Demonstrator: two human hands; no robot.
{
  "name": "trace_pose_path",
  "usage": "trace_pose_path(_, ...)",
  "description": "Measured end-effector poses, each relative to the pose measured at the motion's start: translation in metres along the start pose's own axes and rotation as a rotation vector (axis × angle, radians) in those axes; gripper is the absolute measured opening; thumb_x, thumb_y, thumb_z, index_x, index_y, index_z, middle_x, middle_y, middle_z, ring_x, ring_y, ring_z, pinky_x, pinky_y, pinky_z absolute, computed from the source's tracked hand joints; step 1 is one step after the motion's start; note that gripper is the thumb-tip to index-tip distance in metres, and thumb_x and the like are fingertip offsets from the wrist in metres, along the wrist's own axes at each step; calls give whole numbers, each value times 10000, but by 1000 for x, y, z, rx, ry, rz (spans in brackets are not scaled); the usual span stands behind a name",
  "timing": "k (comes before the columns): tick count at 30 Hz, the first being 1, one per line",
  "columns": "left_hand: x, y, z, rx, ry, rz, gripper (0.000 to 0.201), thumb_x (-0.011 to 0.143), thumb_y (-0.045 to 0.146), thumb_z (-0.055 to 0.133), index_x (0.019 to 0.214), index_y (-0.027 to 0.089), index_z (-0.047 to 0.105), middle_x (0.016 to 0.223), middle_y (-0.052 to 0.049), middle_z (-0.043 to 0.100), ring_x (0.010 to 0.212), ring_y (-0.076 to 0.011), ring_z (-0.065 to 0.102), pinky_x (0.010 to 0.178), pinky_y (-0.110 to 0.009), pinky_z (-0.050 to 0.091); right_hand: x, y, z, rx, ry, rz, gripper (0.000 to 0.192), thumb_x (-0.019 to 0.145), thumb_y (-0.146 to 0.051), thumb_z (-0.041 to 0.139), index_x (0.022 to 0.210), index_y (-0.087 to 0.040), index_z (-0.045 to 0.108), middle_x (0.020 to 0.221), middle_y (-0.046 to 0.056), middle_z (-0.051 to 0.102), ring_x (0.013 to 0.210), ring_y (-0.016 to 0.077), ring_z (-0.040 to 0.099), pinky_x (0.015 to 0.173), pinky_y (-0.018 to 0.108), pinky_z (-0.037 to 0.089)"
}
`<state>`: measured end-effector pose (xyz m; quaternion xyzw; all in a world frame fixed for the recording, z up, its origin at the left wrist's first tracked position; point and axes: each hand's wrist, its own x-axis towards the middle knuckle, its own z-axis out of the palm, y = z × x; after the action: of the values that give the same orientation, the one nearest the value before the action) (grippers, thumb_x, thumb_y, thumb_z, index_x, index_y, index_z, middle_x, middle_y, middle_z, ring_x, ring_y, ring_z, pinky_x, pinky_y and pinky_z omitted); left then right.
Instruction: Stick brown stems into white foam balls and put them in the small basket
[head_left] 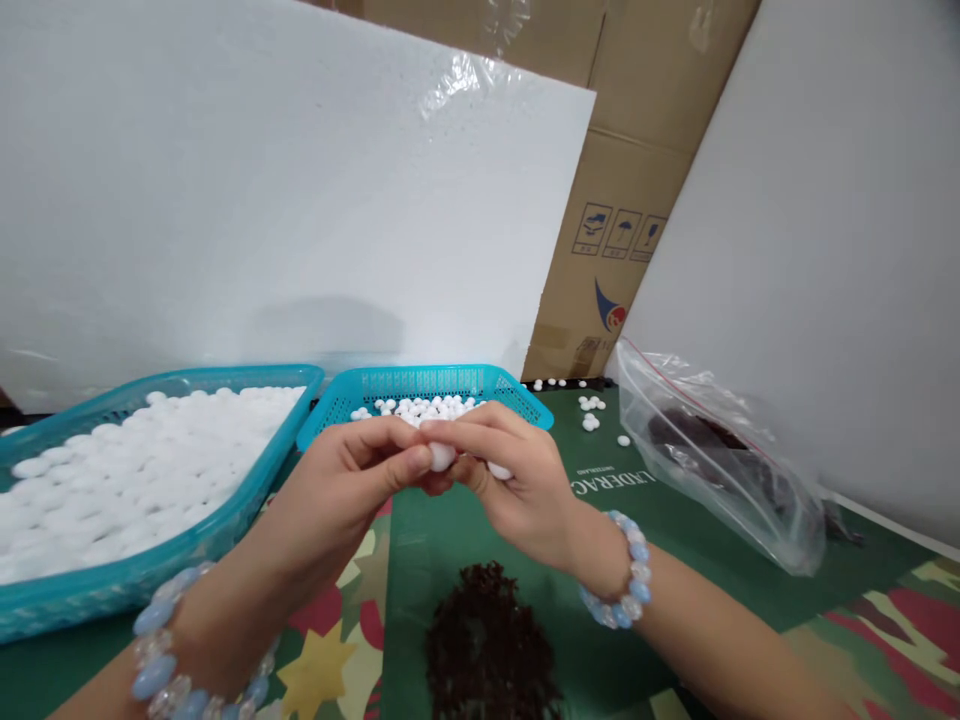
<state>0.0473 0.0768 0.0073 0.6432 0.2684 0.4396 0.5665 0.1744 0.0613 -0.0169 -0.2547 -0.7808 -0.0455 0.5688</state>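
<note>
- Head view, hands: the left hand (352, 470) and right hand (510, 480) meet above the table (697, 560), between the small basket and the dark heap. Fingertips of both are pinched together on one white piece (442, 456); a second white piece (500, 470) sits tucked in the right hand's fingers. Whether the two pieces are joined or apart cannot be told.
- Step in hand, as judged: a single white piece is being worked or closed at the fingertips, held clear of the table surface.
- Next move, as judged: calls for a firm fingertip pinch held level over the mat, and care that the tucked piece does not slip out.
- Count, containers: two teal baskets. The large basket (225, 525) at left is filled with white pieces, too many to count. The small basket (517, 385) behind the hands holds a lesser lot, partly hidden.
- Count, loose items: several white pieces (591, 412) lie on the mat to the right of the small basket; roughly a dozen, exact figure uncertain.
- Count, other: one heap of dark material (487, 640) near the front edge; one clear bag (720, 470) with dark contents at right; one beaded bracelet on each wrist; white boards and cardboard cartons stand behind.
</note>
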Motion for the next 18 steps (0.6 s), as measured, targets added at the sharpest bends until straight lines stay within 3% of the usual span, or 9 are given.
trace_pose_path(2,4,0,1,-42,58,-30,59,537,182,567,485,155,562,463,40,531,467,-59,476,444,-128,392,1,6,5,-37,39,3,213,701,-72,379,822,-170,524,674,21,519,618,105,471,529,217,397)
trace_pose_path(3,7,-1,1,-74,84,-44,38,534,189,574,521,154,567,478,35,538,460,-58,476,443,-130,398,2,9,8,-18,59,73,191,694,-95,401,809,-175,531,670,19,519,625,109,469,539,224,395)
trace_pose_path(7,23,1,-3,-110,159,-87,140,572,200,557,702,154,535,598,5,568,519,-72,513,503,-149,430,20,23,21,166,68,579,137,654,-161,482,781,-191,525,680,-10,509,641,97,466,598,228,394)
trace_pose_path(9,30,6,-9,2,237,-114,178,614,228,510,771,145,497,661,-30,571,596,-106,535,567,-191,442,31,34,26,188,35,741,130,688,-208,448,796,-164,505,662,-6,499,591,90,468,555,232,403)
trace_pose_path(12,34,22,-27,243,393,-110,305,636,293,463,900,149,416,811,-69,542,739,-148,521,699,-259,407,44,52,31,196,-65,924,172,735,-224,398,831,-105,475,651,6,495,520,77,469,475,226,408)
trace_pose_path(14,32,34,-46,356,474,-101,400,598,311,494,946,155,374,941,-81,480,853,-174,469,787,-286,339,48,64,33,186,-130,1022,193,748,-228,396,879,-99,455,737,22,504,578,82,490,502,235,423)
trace_pose_path(18,18,51,-85,506,536,-244,353,542,312,510,818,104,438,1044,-142,397,982,-268,346,849,-373,227,49,84,39,110,-176,1087,272,754,-273,384,984,-130,403,946,59,458,771,135,486,628,312,425)
